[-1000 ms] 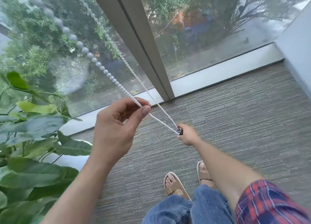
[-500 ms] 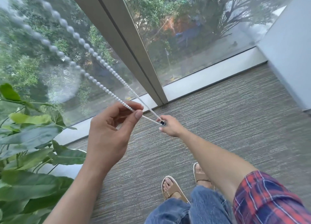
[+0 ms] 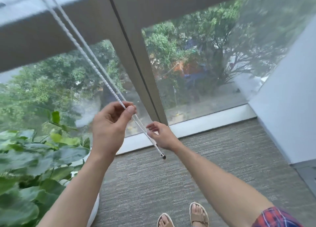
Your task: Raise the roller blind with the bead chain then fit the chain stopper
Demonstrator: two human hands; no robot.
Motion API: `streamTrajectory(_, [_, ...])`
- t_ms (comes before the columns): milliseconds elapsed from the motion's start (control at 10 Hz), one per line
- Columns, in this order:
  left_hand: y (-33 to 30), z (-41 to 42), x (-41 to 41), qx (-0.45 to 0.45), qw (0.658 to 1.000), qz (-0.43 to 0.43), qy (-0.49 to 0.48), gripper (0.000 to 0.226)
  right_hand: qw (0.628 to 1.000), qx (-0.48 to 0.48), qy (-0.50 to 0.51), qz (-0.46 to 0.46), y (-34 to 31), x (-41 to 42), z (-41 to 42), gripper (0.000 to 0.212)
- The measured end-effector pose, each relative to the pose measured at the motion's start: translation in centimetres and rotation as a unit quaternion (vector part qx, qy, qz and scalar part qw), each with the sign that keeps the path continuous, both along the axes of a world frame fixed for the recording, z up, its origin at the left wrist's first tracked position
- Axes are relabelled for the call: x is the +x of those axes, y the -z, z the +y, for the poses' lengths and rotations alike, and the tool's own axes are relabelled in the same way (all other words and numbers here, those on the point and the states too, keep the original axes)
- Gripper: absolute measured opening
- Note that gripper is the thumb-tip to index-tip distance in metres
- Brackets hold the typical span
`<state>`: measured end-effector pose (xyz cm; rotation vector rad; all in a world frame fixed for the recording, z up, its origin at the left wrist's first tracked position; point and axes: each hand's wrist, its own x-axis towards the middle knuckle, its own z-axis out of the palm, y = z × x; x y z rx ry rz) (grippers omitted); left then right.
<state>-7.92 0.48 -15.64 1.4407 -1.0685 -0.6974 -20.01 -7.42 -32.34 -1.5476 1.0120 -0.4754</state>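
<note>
1. At the far left stood a leafy plant (image 3: 29, 162) beside the window glass (image 3: 56, 93), and it took no part in the work.
2. The left hand (image 3: 109, 129) was raised, and its thumb and forefinger pinched the bead chain (image 3: 95, 62) near the top of the hand.
3. The chain ran as two near-parallel strands on a long slanted line, from the upper left, where the lowered edge of the roller blind (image 3: 42, 39) crossed the glass, down toward the lower right.
4. The right hand (image 3: 162, 136) was lower and just beside the chain; its fingers were loosely curved around the strands, but I could not tell if they really gripped them.
5. The chain ended just below the right hand in a small dark piece (image 3: 163, 156), maybe the stopper, which hung free over the carpet (image 3: 171, 184).
6. In my judgement the right hand was nearer to this piece, so it would reach down along the chain, while the left hand kept the strand tight.
</note>
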Motion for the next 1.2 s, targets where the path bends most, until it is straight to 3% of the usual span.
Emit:
streamTrajectory(300, [-11.2,-1.1,0.9,-0.044,0.998,-0.010,-0.038,0.012,0.995,-0.091,-0.011,-0.037,-16.9,2.1,-1.1,0.011])
streamTrajectory(400, [-14.9,-1.5,1.2,-0.060,0.997,-0.014,-0.039,0.015,0.991,-0.127,-0.006,-0.047,-21.6,2.4,-1.1,0.028])
streamTrajectory(600, [-21.1,-2.0,2.1,-0.086,0.996,-0.008,-0.039,0.013,0.980,-0.178,0.019,-0.083,-29.9,2.9,-0.9,0.016])
streamTrajectory(900, [-27.8,-2.8,3.3,-0.090,0.994,-0.062,-0.002,0.019,0.963,-0.248,0.046,-0.093,-39.9,3.6,-1.7,0.022])
streamTrajectory(1200, [-29.9,-3.5,5.2,-0.102,0.983,-0.151,-0.007,0.017,0.933,-0.344,0.072,-0.074,-45.5,3.1,-2.4,0.024])
